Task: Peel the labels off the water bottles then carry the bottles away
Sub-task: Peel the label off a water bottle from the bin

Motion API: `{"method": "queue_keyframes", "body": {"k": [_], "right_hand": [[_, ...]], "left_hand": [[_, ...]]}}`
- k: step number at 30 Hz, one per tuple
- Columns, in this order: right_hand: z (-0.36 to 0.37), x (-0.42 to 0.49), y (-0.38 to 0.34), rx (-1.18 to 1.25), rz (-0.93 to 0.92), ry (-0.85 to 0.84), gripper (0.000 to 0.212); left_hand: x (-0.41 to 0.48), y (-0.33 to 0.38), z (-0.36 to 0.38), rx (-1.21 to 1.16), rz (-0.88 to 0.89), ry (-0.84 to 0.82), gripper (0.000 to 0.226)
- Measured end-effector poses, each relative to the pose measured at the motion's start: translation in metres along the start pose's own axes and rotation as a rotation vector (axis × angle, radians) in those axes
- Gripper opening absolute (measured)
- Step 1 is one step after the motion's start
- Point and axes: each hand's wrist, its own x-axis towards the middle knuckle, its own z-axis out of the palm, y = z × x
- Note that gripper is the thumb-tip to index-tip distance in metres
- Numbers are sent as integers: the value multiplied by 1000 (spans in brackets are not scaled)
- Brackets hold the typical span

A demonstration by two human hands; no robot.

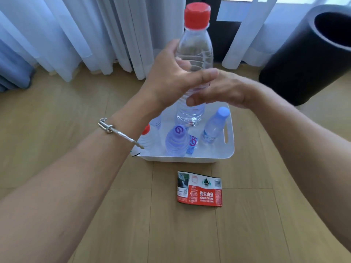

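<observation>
Your forearms come in from both near corners, the left one wearing a silver bracelet. Between them, on the wooden floor, a peeled red and white label lies flat, just near of the white tub.

You hold the clear bottle upright above the far part of the tub, its red cap screwed on and pointing up. Its body is bare, with no label around it. Your left hand grips the bottle's middle from the left, fingers curled round the far side and the thumb laid across the front. Your right hand reaches in from the right, lower on the bottle, with its fingers stretched out nearly straight across the front. That hand is blurred, so you cannot tell whether it presses on the plastic or only hovers in front of it.

Inside the tub stand three more bottles: a purple-capped bottle at the near middle, a pale blue-capped bottle at the right by the handle slot, and a small red-capped bottle at the left, partly hidden by your left wrist. A blue label sits just right of the purple-capped one.

At the far right stands a tall black cylinder bin. White curtains hang along the far wall.
</observation>
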Motion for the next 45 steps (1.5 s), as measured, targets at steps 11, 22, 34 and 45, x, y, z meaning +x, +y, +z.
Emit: {"method": "queue_keyframes", "body": {"k": [11, 22, 34, 45], "right_hand": [[24, -18, 79, -91, 114, 149, 49], [73, 2, 137, -102, 216, 227, 61], [19, 4, 93, -548, 650, -217, 20], [-9, 7, 59, -494, 694, 262, 50]], "left_hand": [[8, -2, 7, 199, -139, -217, 65], [-12, -32, 27, 691, -134, -402, 34], [-15, -35, 53, 807, -77, -507, 26], [-16, -45, 45, 647, -249, -518, 71]]}}
